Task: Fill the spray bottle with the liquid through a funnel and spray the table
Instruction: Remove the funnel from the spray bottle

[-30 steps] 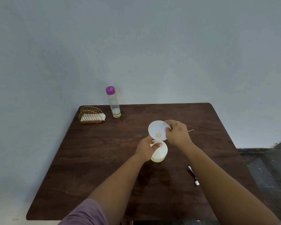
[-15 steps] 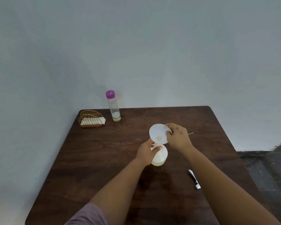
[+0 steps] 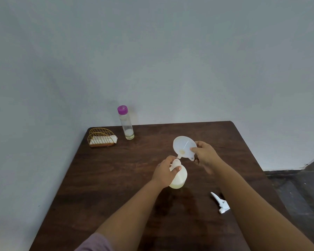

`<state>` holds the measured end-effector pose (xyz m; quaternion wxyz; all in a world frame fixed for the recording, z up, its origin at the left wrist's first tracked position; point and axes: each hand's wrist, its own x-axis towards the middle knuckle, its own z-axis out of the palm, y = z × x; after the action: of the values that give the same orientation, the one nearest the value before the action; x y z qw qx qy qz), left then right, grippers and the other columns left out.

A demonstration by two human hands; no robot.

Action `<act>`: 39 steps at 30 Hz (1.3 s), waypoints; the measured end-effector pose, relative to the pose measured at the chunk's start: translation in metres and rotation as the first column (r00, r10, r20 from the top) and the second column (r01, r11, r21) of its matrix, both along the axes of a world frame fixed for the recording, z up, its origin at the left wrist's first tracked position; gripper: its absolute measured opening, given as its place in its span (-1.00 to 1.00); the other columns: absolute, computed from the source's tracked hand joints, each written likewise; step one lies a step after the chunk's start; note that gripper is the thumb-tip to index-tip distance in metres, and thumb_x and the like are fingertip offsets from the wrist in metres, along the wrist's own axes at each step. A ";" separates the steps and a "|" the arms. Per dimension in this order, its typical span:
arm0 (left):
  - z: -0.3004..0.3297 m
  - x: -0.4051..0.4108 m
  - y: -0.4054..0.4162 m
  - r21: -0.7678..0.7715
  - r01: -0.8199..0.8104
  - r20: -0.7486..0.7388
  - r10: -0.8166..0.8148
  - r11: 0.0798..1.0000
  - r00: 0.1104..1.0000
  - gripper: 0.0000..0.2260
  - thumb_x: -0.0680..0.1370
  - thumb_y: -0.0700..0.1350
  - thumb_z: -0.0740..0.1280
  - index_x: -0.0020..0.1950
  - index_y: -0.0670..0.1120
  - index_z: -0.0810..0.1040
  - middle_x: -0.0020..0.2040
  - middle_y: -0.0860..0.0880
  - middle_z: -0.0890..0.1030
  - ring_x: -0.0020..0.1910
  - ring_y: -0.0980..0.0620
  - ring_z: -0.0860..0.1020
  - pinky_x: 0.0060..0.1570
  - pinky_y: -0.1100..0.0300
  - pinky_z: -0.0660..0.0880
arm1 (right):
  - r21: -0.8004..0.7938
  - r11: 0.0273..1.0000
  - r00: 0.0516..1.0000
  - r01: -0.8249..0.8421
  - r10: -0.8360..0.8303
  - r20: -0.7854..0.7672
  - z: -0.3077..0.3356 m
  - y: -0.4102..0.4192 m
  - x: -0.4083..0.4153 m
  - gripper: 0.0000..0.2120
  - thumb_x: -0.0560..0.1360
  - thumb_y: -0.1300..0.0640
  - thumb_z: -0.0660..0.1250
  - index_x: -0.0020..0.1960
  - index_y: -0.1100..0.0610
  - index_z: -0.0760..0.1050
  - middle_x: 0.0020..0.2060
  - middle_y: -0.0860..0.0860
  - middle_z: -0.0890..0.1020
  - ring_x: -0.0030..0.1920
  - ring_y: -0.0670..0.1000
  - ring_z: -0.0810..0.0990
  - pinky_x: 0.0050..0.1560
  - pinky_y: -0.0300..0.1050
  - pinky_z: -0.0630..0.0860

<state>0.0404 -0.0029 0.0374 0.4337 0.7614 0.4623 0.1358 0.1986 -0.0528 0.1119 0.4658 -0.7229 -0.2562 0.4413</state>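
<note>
Two hands share the work: the left hand (image 3: pixel 164 173) wraps the spray bottle (image 3: pixel 178 178), upright mid-table (image 3: pixel 116 178), while the right hand (image 3: pixel 203 155) pinches the funnel (image 3: pixel 184 146) by its rim, tilted, its spout tip just above the bottle's mouth. Residue in the funnel could drip onto the wood as it tilts. The sprayer head (image 3: pixel 220 202) lies apart, right; the bottle stays uncapped, so a nudge could spill it.
</note>
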 end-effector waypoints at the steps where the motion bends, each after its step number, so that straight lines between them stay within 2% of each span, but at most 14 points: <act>1: 0.003 -0.001 0.002 -0.009 -0.004 0.008 0.004 1.000 1.000 -0.56 0.55 0.08 0.36 0.40 0.06 0.37 0.34 0.02 0.52 0.30 -0.05 0.47 0.25 -0.01 0.49 | 0.011 1.000 0.998 0.015 -0.014 -0.065 0.002 0.000 -0.001 -0.77 0.59 0.19 0.23 0.24 0.11 0.45 0.09 0.10 0.54 -0.12 0.02 0.56 -0.34 -0.24 0.47; 5: 0.017 -0.008 0.013 -0.120 -0.077 0.154 0.096 0.990 0.983 -0.43 0.48 0.00 0.48 0.44 0.03 0.35 0.37 0.03 0.49 0.30 0.03 0.48 0.24 0.10 0.47 | 0.061 0.990 0.975 0.128 -0.114 -0.193 0.011 0.006 -0.004 -0.82 0.59 0.18 0.22 0.16 0.06 0.49 -0.03 0.05 0.58 -0.25 -0.02 0.55 -0.39 -0.24 0.46; 8: 0.040 -0.008 0.029 -0.322 -0.245 0.375 0.361 0.914 0.854 -0.67 0.58 -0.18 0.34 0.33 -0.01 0.45 0.24 0.00 0.59 0.09 0.09 0.60 0.00 0.23 0.55 | 0.089 0.990 0.982 0.107 -0.091 -0.163 0.018 0.018 -0.007 -0.83 0.59 0.13 0.23 0.15 0.05 0.51 -0.03 0.05 0.60 -0.26 -0.01 0.59 -0.34 -0.22 0.49; 10: 0.058 -0.006 0.044 -0.482 -0.277 0.468 0.511 0.831 0.720 -0.79 0.63 -0.19 0.24 0.25 -0.04 0.51 0.09 -0.04 0.65 -0.06 0.04 0.67 -0.17 0.26 0.59 | 0.096 0.994 0.998 0.055 -0.051 -0.043 0.022 0.032 -0.009 -0.78 0.58 0.08 0.22 0.19 0.06 0.52 -0.02 0.05 0.61 -0.23 0.01 0.58 -0.33 -0.20 0.48; 12: 0.073 -0.005 0.061 -0.507 -0.288 0.485 0.545 0.813 0.684 -0.82 0.64 -0.05 0.25 0.19 -0.03 0.55 0.04 -0.06 0.66 -0.12 0.01 0.68 -0.23 0.25 0.58 | 0.088 0.995 0.976 -0.042 0.022 0.216 0.026 0.051 -0.012 -0.74 0.57 0.04 0.21 0.20 0.06 0.53 -0.03 0.00 0.62 -0.18 0.02 0.59 -0.32 -0.20 0.48; 14: 0.083 -0.007 0.080 -0.371 -0.308 0.433 0.457 0.876 0.777 -0.77 0.63 0.01 0.27 0.21 -0.06 0.55 0.07 -0.07 0.65 -0.19 0.05 0.66 -0.25 0.27 0.56 | 0.065 0.978 0.865 -0.198 0.143 0.481 0.031 0.076 -0.016 -0.73 0.58 0.04 0.19 0.23 0.06 0.52 0.03 -0.01 0.62 0.00 0.05 0.60 -0.11 -0.15 0.50; 16: 0.084 -0.011 0.101 -0.197 -0.346 0.358 0.396 0.917 0.846 -0.80 0.63 -0.08 0.27 0.23 -0.08 0.53 0.10 -0.06 0.63 -0.23 0.06 0.66 -0.32 0.34 0.54 | 0.038 0.939 0.778 -0.342 0.260 0.572 0.039 0.105 -0.022 -0.68 0.61 0.01 0.15 0.30 0.04 0.47 0.13 0.01 0.59 0.10 0.03 0.55 0.08 -0.11 0.47; 19: 0.082 -0.016 0.131 -0.112 -0.412 0.362 0.424 0.904 0.830 -0.84 0.62 -0.20 0.26 0.17 0.00 0.49 0.10 -0.01 0.58 -0.05 0.01 0.64 -0.33 0.36 0.57 | 0.023 0.946 0.844 -0.323 0.277 0.459 0.044 0.136 -0.027 -0.55 0.61 -0.20 0.02 0.28 0.03 0.46 0.04 -0.01 0.58 -0.02 0.02 0.52 0.01 -0.11 0.44; 22: 0.070 -0.017 0.163 0.076 -0.390 0.313 0.349 0.918 0.883 -0.75 0.62 -0.17 0.26 0.29 0.00 0.46 0.16 0.01 0.56 0.13 -0.01 0.55 0.02 0.07 0.64 | -0.154 0.965 0.932 -0.213 0.248 0.265 0.030 0.162 -0.023 -0.47 0.60 -0.24 -0.04 0.08 0.17 0.46 -0.20 0.05 0.53 -0.28 0.01 0.47 -0.25 -0.14 0.40; 25: 0.055 -0.014 0.183 0.125 -0.230 0.328 0.178 0.965 0.928 -0.69 0.61 -0.21 0.27 0.34 0.01 0.44 0.21 0.01 0.57 0.16 0.04 0.52 0.18 0.09 0.56 | -0.118 0.986 0.967 -0.121 0.090 -0.240 0.010 0.180 -0.019 -0.63 0.64 -0.02 0.11 0.04 0.26 0.52 -0.36 0.07 0.52 -0.46 -0.08 0.44 -0.44 -0.25 0.35; 27: 0.049 -0.012 0.195 -0.062 -0.133 0.420 0.147 0.989 0.895 -0.63 0.59 -0.26 0.30 0.32 0.09 0.46 0.22 0.06 0.54 0.22 0.04 0.50 0.23 0.15 0.51 | -0.094 0.995 0.945 -0.018 -0.014 -0.328 -0.002 0.191 -0.015 -0.79 0.60 0.22 0.20 0.02 0.33 0.55 -0.36 0.08 0.56 -0.49 -0.13 0.47 -0.50 -0.33 0.39; 32: 0.025 -0.008 0.221 -0.497 0.101 0.470 0.169 0.862 0.866 -0.28 0.43 -0.26 0.38 0.54 0.03 0.21 0.41 0.00 0.40 0.43 0.05 0.34 0.47 0.02 0.29 | -0.060 0.993 0.986 0.100 -0.107 -0.127 -0.040 0.228 -0.003 -0.88 0.54 0.34 0.26 -0.07 0.31 0.59 -0.20 0.17 0.66 -0.26 -0.02 0.56 -0.16 -0.19 0.53; 36: -0.013 -0.002 0.246 -0.363 -0.047 0.361 0.187 0.931 0.914 -0.36 0.43 -0.05 0.54 0.44 -0.01 0.36 0.36 -0.02 0.48 0.28 0.05 0.49 0.22 0.19 0.50 | 0.017 1.000 0.929 0.011 -0.016 0.370 -0.068 0.253 0.005 -0.93 0.53 0.18 0.31 -0.09 0.10 0.57 -0.14 -0.02 0.61 -0.13 -0.07 0.52 -0.25 -0.39 0.35; 39: -0.035 0.003 0.263 -0.263 -0.085 0.308 0.167 0.961 0.937 -0.37 0.41 -0.09 0.56 0.43 -0.07 0.40 0.37 -0.04 0.46 0.28 0.03 0.50 0.17 0.21 0.54 | -0.009 0.999 0.902 -0.043 0.042 0.430 -0.092 0.265 0.008 -0.89 0.54 0.21 0.26 -0.05 0.10 0.58 -0.07 0.00 0.61 -0.11 -0.06 0.51 -0.23 -0.37 0.33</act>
<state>0.0437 0.2600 0.0024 0.5853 0.6375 0.4453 0.2296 0.2061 0.2120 0.0201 0.3883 -0.7966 -0.3685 0.2809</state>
